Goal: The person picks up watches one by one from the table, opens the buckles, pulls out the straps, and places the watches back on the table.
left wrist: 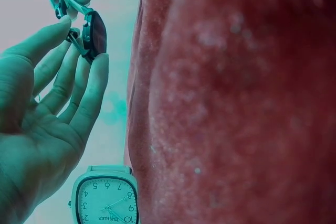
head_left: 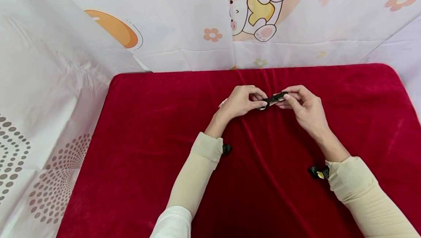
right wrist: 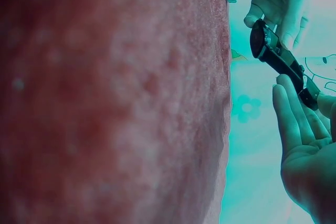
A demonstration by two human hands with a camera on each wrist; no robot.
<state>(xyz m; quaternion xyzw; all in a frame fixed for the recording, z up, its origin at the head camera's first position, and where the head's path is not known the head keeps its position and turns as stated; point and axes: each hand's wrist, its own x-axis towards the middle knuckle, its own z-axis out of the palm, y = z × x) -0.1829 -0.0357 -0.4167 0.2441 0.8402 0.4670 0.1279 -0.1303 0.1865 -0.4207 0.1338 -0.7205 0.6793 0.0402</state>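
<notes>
Black watch, dial showing (wrist views only).

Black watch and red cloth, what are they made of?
The black watch has a smooth strap, maybe leather or rubber, and a probably metal case, since its edge glints. The red cloth looks like velvet: its fuzzy pile shows lighter patches.

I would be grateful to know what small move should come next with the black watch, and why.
Probably the right hand should gently draw its end of the strap straight while the left hand steadies the black watch near its case: both hands hold it, and the strap looks bent between them.
</notes>
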